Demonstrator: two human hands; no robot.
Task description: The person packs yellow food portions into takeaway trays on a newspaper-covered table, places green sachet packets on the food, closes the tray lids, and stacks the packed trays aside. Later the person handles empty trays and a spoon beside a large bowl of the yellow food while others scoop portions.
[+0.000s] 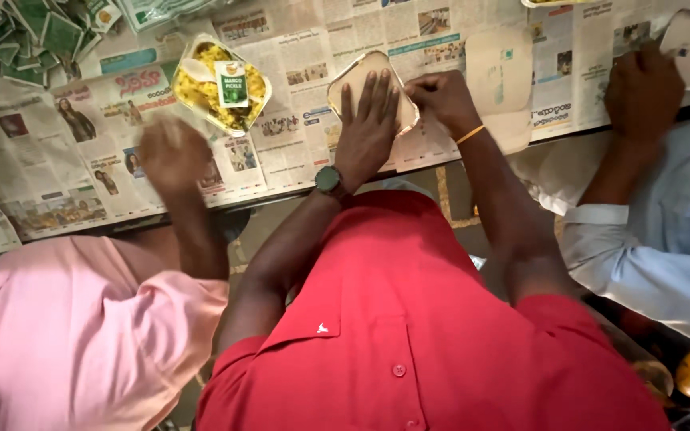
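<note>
Newsprint-covered table [297, 152] — flat, matte. Covered tray [370, 88] — rounded, pale lid, lying mid-table. Left hand [369, 128] is spread flat upon it; right hand [441, 97] is pinched at its right rim. Open foil tray [219, 84] of yellow rice — left of the covered tray.

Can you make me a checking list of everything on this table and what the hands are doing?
Surface: table covered in newspaper sheets.
Job's things: covered foil tray with a pale lid.
Clutter: open tray of yellow rice with a small green sachet on top; pile of green sachets; spare lid.
Hands: left hand pressed flat on the lid; right hand pinching its edge.
Cables: nothing seen.
Surroundings: a co-worker's hand on one side, another co-worker's hand on the other.
</note>
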